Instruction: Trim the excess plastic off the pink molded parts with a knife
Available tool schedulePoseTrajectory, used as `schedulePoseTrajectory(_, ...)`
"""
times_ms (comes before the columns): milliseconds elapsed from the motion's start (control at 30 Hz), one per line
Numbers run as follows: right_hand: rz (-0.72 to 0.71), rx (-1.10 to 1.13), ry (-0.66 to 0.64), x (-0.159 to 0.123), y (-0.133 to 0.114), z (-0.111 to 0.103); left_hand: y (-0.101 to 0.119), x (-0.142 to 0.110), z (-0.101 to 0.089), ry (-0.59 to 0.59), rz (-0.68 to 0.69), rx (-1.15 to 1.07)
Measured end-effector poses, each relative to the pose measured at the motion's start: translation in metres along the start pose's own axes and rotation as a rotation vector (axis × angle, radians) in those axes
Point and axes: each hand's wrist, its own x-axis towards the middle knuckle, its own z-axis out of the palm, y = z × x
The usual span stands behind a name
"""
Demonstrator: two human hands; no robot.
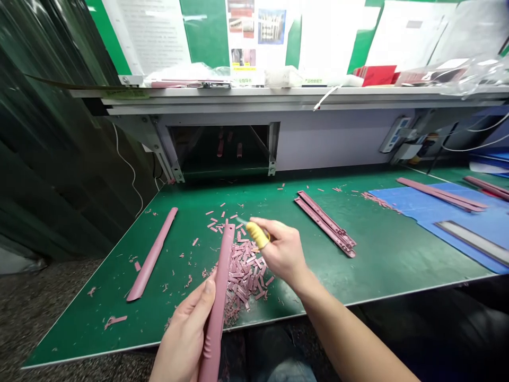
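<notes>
My left hand [194,313] is closed round a long pink plastic strip [222,281], which is tilted with its far end up and away from me. In my right hand [284,252] is a small knife; its pale, blurred blade [241,220] points left, just beyond the strip's far end. A yellow wrapping [257,235] shows at the fingers; I cannot tell whether it covers the thumb or the handle. Under and beside the strip lies a heap of small pink plastic offcuts [246,270].
Another pink strip [153,257] lies at the left of the green table [382,265]. Two pink strips [326,223] lie right of my right hand. A blue sheet [425,204] at the far right carries more strips. A shelf [294,98] spans the back, above a dark opening [222,151].
</notes>
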Motion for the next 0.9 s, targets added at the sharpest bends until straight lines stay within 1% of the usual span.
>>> schedulePoseTrajectory(33,0.036,0.056,0.026,0.002,0.001,-0.001,0.000,-0.002,0.001,0.001,-0.006,0.008)
schedulePoseTrajectory(67,0.074,0.126,0.015,0.003,0.000,-0.001,0.000,-0.003,0.002,0.001,-0.011,0.008)
schedulePoseTrajectory(100,0.114,0.204,-0.034,0.001,-0.003,0.001,-0.001,-0.004,0.003,0.002,-0.016,0.001)
schedulePoseTrajectory(200,0.217,0.392,-0.270,-0.010,-0.012,0.010,-0.004,-0.004,0.003,0.013,-0.048,-0.025)
schedulePoseTrajectory(233,0.239,0.437,-0.290,-0.013,-0.013,0.013,-0.005,-0.004,0.002,0.010,-0.070,-0.024)
schedulePoseTrajectory(267,0.257,0.477,-0.255,-0.013,-0.012,0.016,-0.006,-0.004,0.001,0.003,-0.091,-0.014)
schedulePoseTrajectory(333,0.293,0.542,-0.076,-0.007,-0.003,0.017,-0.007,-0.006,-0.001,-0.009,-0.120,0.019)
schedulePoseTrajectory(400,0.340,0.590,0.101,0.003,0.012,0.014,-0.007,-0.009,-0.002,-0.002,-0.132,0.027)
schedulePoseTrajectory(433,0.363,0.603,0.143,0.007,0.018,0.011,-0.007,-0.010,-0.002,0.011,-0.133,0.013)
schedulePoseTrajectory(467,0.379,0.609,0.158,0.009,0.022,0.008,-0.006,-0.011,-0.002,0.023,-0.140,-0.007)
schedulePoseTrajectory(533,0.400,0.621,0.142,0.007,0.021,0.004,-0.007,-0.012,-0.004,0.044,-0.135,-0.042)
schedulePoseTrajectory(567,0.404,0.621,0.100,0.003,0.016,0.003,-0.008,-0.011,-0.004,0.041,-0.124,-0.043)
schedulePoseTrajectory(633,0.397,0.597,-0.049,-0.010,0.000,0.005,-0.011,-0.008,-0.006,-0.006,-0.085,-0.028)
schedulePoseTrajectory(700,0.358,0.536,-0.198,-0.021,-0.015,0.011,-0.014,-0.005,-0.008,-0.072,-0.044,-0.023)
schedulePoseTrajectory(733,0.330,0.506,-0.236,-0.024,-0.018,0.014,-0.016,-0.003,-0.008,-0.100,-0.033,-0.023)
schedulePoseTrajectory(767,0.312,0.487,-0.226,-0.025,-0.018,0.017,-0.016,-0.003,-0.009,-0.117,-0.026,-0.024)
schedulePoseTrajectory(833,0.322,0.483,-0.113,-0.021,-0.008,0.019,-0.016,-0.003,-0.011,-0.124,-0.028,0.002)
schedulePoseTrajectory(900,0.371,0.496,-0.005,-0.014,0.008,0.016,-0.015,-0.004,-0.013,-0.117,-0.031,0.052)
